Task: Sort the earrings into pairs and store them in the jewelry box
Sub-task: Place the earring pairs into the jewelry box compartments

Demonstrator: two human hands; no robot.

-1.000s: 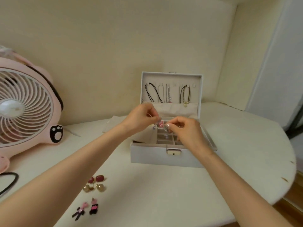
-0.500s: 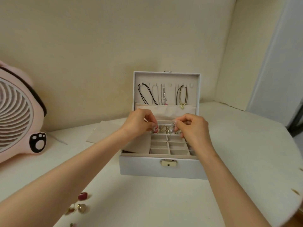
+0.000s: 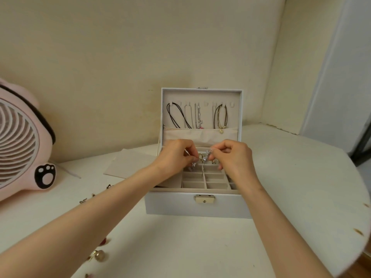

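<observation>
We see a white worktop [image 3: 291, 187] with a pink fan [image 3: 18, 141] at its left edge. The jewelry box [image 3: 180, 205] sits mid-worktop, lid upright, necklaces [image 3: 178, 115] hanging inside the lid. Both hands hover over the box's back compartments. Left hand [image 3: 174, 157]: grip closed, pinching a silver earring [image 3: 192, 164]. Right hand [image 3: 234, 157]: grip closed, pinching a second silver earring [image 3: 208, 153] just beside the first. Gold earrings [image 3: 99, 255] and a red earring [image 3: 103, 240] lie loose near-left on the worktop, well apart from the box.

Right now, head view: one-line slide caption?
Above the open box on the table, left hand and right hand pinch silvery earrings.
</observation>
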